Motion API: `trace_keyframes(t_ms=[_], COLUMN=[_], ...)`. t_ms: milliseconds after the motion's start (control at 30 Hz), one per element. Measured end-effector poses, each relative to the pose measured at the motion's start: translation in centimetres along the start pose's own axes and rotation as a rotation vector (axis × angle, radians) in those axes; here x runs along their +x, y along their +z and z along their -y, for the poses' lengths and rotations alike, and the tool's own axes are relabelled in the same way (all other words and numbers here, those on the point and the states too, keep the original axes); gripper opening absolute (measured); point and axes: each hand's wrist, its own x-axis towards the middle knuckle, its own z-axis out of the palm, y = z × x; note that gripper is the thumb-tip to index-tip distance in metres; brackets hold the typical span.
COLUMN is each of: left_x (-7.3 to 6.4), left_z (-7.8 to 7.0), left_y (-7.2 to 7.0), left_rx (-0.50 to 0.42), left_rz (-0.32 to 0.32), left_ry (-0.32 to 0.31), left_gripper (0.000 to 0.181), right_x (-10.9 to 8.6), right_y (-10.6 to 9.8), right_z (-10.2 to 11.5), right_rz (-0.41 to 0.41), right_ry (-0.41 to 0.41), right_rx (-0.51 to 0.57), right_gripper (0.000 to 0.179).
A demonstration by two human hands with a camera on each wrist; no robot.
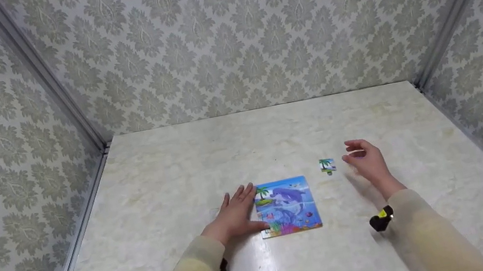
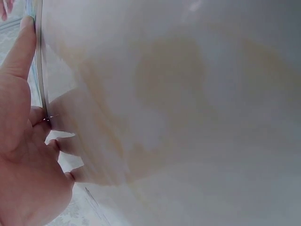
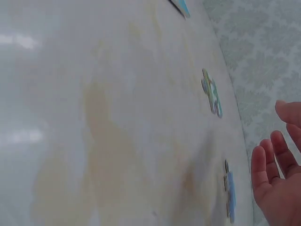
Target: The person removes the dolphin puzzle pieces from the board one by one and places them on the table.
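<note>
A square dolphin jigsaw puzzle (image 1: 287, 206) lies flat on the table. At its left side is my left hand (image 1: 233, 218), fingers spread and reaching along the upper left edge, thumb resting on the lower left corner. The left wrist view shows the puzzle's thin edge (image 2: 40, 70) beside that thumb. My right hand (image 1: 369, 165) hovers right of the puzzle with loosely bent fingers and nothing held. A loose palm-tree puzzle piece (image 1: 326, 164) lies left of its fingertips. Another, bluish puzzle piece (image 3: 230, 193) lies near the right hand, mostly hidden behind it in the head view.
The pale marbled table (image 1: 168, 167) reaches back to a patterned wall (image 1: 225, 35). Similar side panels with grey metal posts (image 1: 45, 75) stand left and right. A dark wrist device (image 1: 380, 220) sits under the right sleeve.
</note>
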Motion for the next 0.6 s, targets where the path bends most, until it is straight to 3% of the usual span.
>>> trace_keyframes(t_ms=[200,433,600], left_x=[-0.1,-0.1,0.0], left_z=[-0.1,-0.1,0.0], left_y=[-0.1,-0.1,-0.1], left_rx=[-0.006,-0.018,-0.018], left_rz=[0.001,0.006,0.01], left_ry=[-0.005,-0.004,-0.01], left_gripper=[0.107,0.107,0.108], right_x=[-1.1,-2.4,-3.2], right_y=[2.4,5.4,7.1], right_z=[1.3,2.0,2.2], right_rz=[0.088,0.159,0.208], right_ry=[-0.059,-0.099,-0.089], right_rx=[-0.009,0.059,0.074], right_gripper=[0.048,0.045,0.044])
